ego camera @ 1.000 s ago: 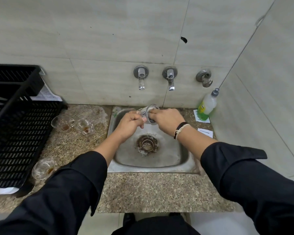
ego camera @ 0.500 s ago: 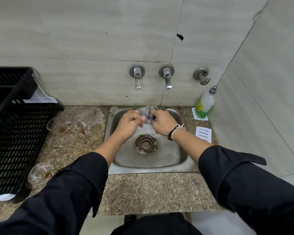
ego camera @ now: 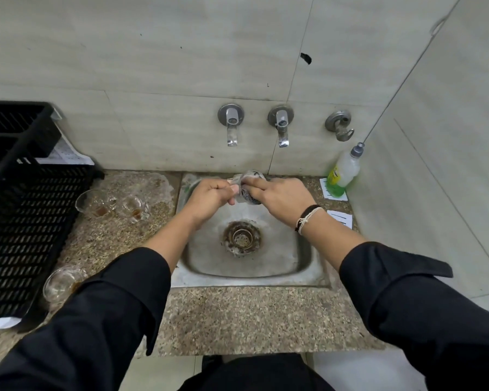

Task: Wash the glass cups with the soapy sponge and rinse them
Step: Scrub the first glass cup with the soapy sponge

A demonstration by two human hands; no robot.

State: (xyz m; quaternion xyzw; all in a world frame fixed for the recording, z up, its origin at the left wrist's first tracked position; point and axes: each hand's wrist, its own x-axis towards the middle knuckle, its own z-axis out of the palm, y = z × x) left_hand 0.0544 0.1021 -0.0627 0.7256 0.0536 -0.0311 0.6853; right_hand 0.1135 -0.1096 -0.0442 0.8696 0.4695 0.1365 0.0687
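Over the back of the steel sink [ego camera: 246, 270] my left hand [ego camera: 209, 197] grips a clear glass cup [ego camera: 250, 176] lying on its side. My right hand [ego camera: 283, 198] holds a grey scrubbing sponge [ego camera: 249, 197] pressed against the cup's open end; its fingertips are hidden behind the cup. Three more glass cups with brown dregs stand on the granite counter at left: two side by side [ego camera: 96, 204] [ego camera: 134, 208] and one nearer me [ego camera: 61, 283], partly covered by my left sleeve. No water runs from the taps.
Two wall taps [ego camera: 231, 124] [ego camera: 281, 125] and a valve [ego camera: 339, 125] sit above the sink. A dish-soap bottle [ego camera: 343, 173] stands in the right corner on a paper card. A black plastic crate [ego camera: 20, 221] fills the left counter. The drain [ego camera: 242, 238] is rusty.
Both hands stay at the back of the sink with the cup. My right hand has shifted on the cup and the grey sponge now shows against it.
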